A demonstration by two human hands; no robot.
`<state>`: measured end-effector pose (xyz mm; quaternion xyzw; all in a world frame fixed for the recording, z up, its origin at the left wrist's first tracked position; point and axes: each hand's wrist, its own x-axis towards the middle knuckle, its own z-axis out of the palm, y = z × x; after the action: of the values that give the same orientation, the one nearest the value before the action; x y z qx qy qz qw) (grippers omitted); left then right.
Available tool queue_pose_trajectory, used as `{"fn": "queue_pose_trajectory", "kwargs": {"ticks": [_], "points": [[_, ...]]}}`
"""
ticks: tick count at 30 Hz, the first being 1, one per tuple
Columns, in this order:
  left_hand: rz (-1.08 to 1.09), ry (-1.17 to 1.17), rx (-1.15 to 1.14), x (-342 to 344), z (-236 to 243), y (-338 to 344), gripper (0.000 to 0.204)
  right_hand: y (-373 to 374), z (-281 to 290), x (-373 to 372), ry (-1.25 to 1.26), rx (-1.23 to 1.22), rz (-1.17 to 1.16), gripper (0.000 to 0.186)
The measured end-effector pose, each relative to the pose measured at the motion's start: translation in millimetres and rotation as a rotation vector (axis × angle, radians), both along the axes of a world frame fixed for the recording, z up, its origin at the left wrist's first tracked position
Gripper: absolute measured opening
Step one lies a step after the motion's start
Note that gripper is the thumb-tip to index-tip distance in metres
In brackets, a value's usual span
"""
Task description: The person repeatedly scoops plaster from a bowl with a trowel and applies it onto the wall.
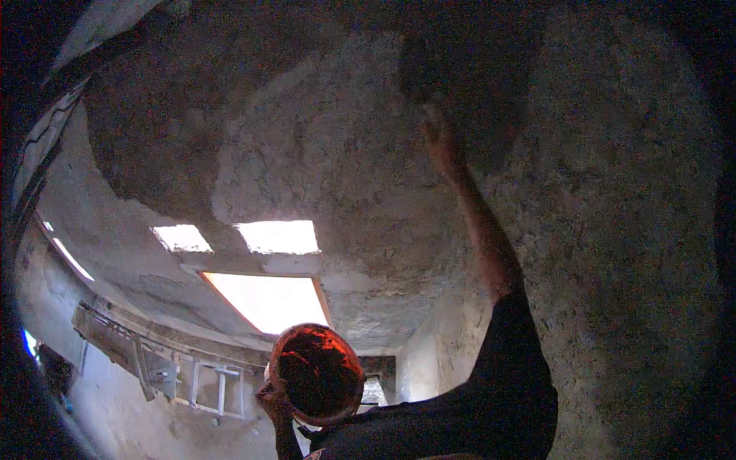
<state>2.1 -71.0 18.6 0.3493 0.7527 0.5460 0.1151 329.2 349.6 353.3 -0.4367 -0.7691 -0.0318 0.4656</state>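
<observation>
My left hand [274,400] grips the side of an orange-red bucket [351,343] low in the view. The bucket's mouth faces me, its inner wall smeared dark, and what lies deeper inside is too dark to make out. My right arm, in a dark sleeve, stretches up along the rough plastered wall [621,230]. At its end my right hand [442,142] is close to the wall surface with its fingers closed. Beside these fingers is a dark patch [483,84]; whether it is a tool, damp plaster or shadow cannot be told.
Two small bright openings [280,237] and a larger framed one [268,299] let in light. Lower left, a pale frame like a ladder [218,389] and a long board [115,341] are near the far wall. Dark uneven patches [153,146] mark the plaster.
</observation>
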Motion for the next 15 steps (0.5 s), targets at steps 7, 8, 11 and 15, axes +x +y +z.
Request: {"fn": "queue_pose_trajectory", "kwargs": {"ticks": [7, 8, 11, 15], "points": [[0.124, -0.07, -0.047, 5, 9, -6, 0.016, 112, 36, 56, -0.042, 0.304, -0.174, 0.041], [0.079, -0.084, -0.035, 8, 11, 5, 0.016, 152, 12, 100, -0.148, 0.443, -0.29, 0.041], [0.01, -0.343, 0.021, -5, 16, -11, 0.015, 116, -40, 32, 0.019, 0.387, -0.011, 0.043], [0.006, -0.173, 0.012, -5, -5, -4, 0.019, 56, -86, 56, -0.112, 0.251, -0.582, 0.05]]}}
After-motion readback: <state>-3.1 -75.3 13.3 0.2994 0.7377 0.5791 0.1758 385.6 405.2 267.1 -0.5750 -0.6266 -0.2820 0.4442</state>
